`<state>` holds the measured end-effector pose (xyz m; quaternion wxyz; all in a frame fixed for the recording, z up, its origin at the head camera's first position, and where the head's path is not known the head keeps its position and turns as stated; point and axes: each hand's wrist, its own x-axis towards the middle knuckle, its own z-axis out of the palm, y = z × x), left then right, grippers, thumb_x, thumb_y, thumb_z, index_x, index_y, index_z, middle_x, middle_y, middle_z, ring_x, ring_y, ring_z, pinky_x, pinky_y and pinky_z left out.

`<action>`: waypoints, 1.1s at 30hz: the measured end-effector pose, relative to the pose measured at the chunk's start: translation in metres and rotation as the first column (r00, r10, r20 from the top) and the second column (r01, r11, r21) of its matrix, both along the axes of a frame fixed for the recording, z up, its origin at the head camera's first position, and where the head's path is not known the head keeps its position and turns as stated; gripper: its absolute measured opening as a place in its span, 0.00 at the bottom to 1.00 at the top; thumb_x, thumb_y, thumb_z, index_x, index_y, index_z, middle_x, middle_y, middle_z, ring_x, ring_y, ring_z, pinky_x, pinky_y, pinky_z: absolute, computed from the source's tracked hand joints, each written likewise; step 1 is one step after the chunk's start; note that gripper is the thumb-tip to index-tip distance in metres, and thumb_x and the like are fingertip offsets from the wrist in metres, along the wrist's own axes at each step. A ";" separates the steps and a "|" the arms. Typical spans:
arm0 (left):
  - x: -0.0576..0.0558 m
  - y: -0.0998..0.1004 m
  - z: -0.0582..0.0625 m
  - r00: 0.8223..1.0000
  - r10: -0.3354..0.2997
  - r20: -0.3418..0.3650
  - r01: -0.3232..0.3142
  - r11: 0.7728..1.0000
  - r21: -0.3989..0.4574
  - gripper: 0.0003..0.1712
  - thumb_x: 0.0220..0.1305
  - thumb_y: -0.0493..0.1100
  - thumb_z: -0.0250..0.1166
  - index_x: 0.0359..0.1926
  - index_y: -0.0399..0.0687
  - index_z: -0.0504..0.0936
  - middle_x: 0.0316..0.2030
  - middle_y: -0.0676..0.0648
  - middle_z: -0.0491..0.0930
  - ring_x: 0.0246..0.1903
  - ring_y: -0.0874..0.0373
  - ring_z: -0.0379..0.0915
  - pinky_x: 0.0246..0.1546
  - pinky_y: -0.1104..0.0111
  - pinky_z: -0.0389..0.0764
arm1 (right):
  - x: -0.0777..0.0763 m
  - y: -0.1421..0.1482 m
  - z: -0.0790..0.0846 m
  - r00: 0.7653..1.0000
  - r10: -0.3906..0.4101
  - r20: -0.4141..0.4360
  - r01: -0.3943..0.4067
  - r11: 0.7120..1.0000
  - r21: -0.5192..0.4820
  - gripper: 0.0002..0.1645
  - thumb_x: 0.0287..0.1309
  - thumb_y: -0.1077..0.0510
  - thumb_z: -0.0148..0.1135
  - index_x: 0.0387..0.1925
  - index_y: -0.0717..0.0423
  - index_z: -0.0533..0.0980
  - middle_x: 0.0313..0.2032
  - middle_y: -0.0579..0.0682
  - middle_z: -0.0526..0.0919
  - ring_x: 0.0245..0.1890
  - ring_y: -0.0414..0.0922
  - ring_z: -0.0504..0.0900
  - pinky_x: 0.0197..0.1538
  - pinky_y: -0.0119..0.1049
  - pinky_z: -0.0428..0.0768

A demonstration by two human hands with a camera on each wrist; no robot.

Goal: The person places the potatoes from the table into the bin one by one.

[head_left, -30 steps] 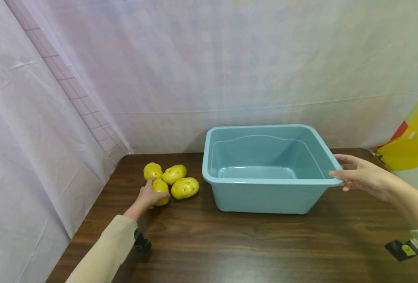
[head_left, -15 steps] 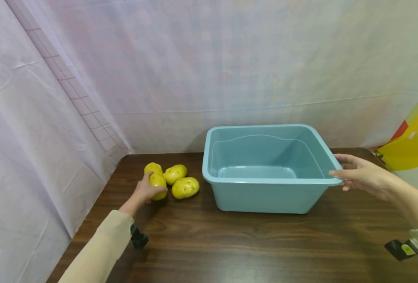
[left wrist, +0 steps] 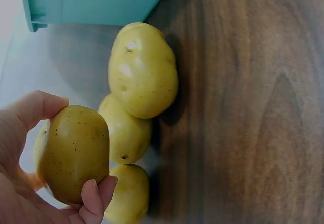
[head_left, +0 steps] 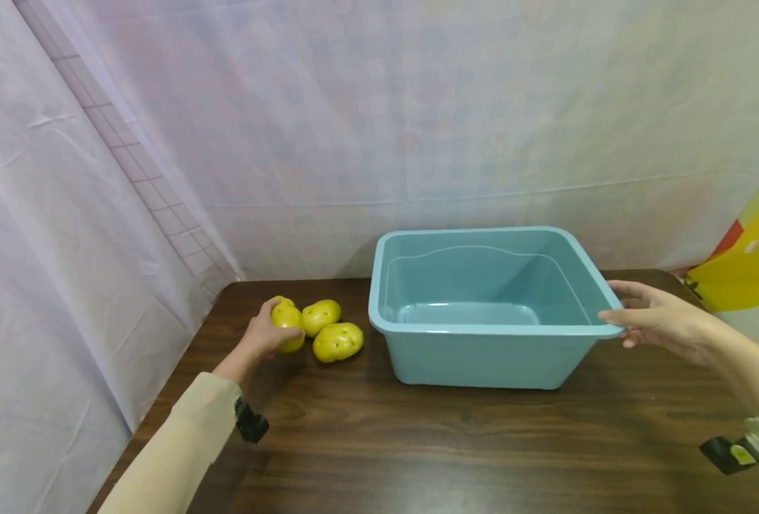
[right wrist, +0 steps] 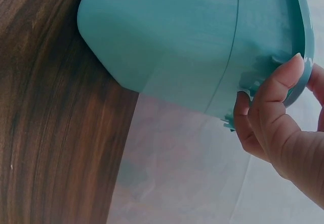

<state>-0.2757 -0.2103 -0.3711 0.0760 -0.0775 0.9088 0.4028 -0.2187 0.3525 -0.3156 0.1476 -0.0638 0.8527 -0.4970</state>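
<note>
My left hand (head_left: pixel 263 332) grips a yellow potato (left wrist: pixel 76 153) between thumb and fingers. It appears raised above the table, nearer the camera than the others in the left wrist view. Close by lie three more potatoes: a front right one (head_left: pixel 338 343), one behind it (head_left: pixel 321 316), and a back left one (head_left: pixel 283 303) that the held potato mostly covers. To their right stands a light blue plastic tub (head_left: pixel 475 360), its visible floor bare. My right hand (head_left: pixel 658 321) pinches the tub's right rim, thumb on one side and curled fingers beneath, as the right wrist view (right wrist: pixel 281 117) confirms.
Everything rests on a dark brown wood-grain table (head_left: pixel 456 442). A pale patterned curtain (head_left: pixel 379 128) hangs along its back edge, and a white sheet (head_left: pixel 45 250) hangs at the left. Yellow printed cloth (head_left: pixel 748 264) shows at the far right.
The left hand has moved the gripped potato up and slightly left in the head view, so it now covers most of the back left potato. Right hand and tub have stayed put.
</note>
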 end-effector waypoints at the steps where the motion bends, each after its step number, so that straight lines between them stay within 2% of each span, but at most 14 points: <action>1: 0.000 0.000 0.002 1.000 -0.004 -0.007 0.004 1.000 -0.002 0.49 0.51 0.46 0.64 0.69 0.48 0.46 0.59 0.27 0.53 0.52 0.35 0.62 0.34 0.52 0.79 | 0.000 0.000 0.000 1.000 0.002 0.000 -0.002 1.000 0.000 0.43 0.64 0.57 0.51 0.66 0.70 0.38 0.42 0.48 0.74 0.31 0.45 0.77 0.34 0.36 0.80; 7: -0.002 0.002 0.013 0.999 -0.034 -0.040 0.033 0.999 -0.020 0.48 0.52 0.46 0.62 0.69 0.46 0.46 0.58 0.27 0.54 0.52 0.34 0.62 0.31 0.55 0.80 | 0.001 -0.001 0.001 1.000 0.000 0.006 0.000 1.000 0.004 0.43 0.64 0.57 0.50 0.66 0.70 0.37 0.43 0.49 0.73 0.31 0.44 0.77 0.34 0.36 0.80; 14: -0.002 0.006 0.028 0.998 -0.048 -0.051 0.048 0.999 0.014 0.48 0.54 0.46 0.62 0.70 0.48 0.44 0.60 0.27 0.52 0.52 0.34 0.61 0.34 0.54 0.80 | 0.001 0.000 0.000 1.000 0.002 -0.003 -0.002 1.000 0.010 0.43 0.65 0.56 0.51 0.67 0.70 0.37 0.48 0.57 0.71 0.31 0.44 0.77 0.34 0.37 0.80; 20: 0.000 0.010 0.039 0.994 -0.074 -0.080 0.076 0.997 0.019 0.48 0.53 0.45 0.63 0.70 0.49 0.45 0.58 0.28 0.55 0.50 0.36 0.64 0.30 0.60 0.80 | 0.001 -0.001 0.000 1.000 0.001 -0.010 -0.001 1.000 0.012 0.43 0.64 0.56 0.51 0.67 0.71 0.38 0.49 0.59 0.70 0.31 0.43 0.78 0.34 0.37 0.80; 29: 0.004 0.019 0.050 0.993 -0.073 -0.088 0.088 0.981 0.174 0.49 0.52 0.42 0.63 0.70 0.51 0.45 0.59 0.32 0.57 0.49 0.41 0.64 0.37 0.55 0.79 | 0.002 -0.001 0.002 1.000 0.004 0.000 -0.004 1.000 -0.005 0.43 0.65 0.57 0.50 0.67 0.70 0.38 0.43 0.49 0.74 0.31 0.44 0.77 0.35 0.36 0.80; 33: 0.005 0.023 0.055 0.994 -0.068 -0.086 0.084 0.975 0.206 0.49 0.52 0.42 0.63 0.70 0.54 0.44 0.59 0.33 0.57 0.49 0.41 0.65 0.38 0.54 0.78 | 0.002 -0.001 0.002 1.000 0.003 0.005 -0.003 1.000 -0.015 0.42 0.65 0.57 0.50 0.66 0.70 0.38 0.42 0.48 0.75 0.31 0.44 0.77 0.35 0.36 0.80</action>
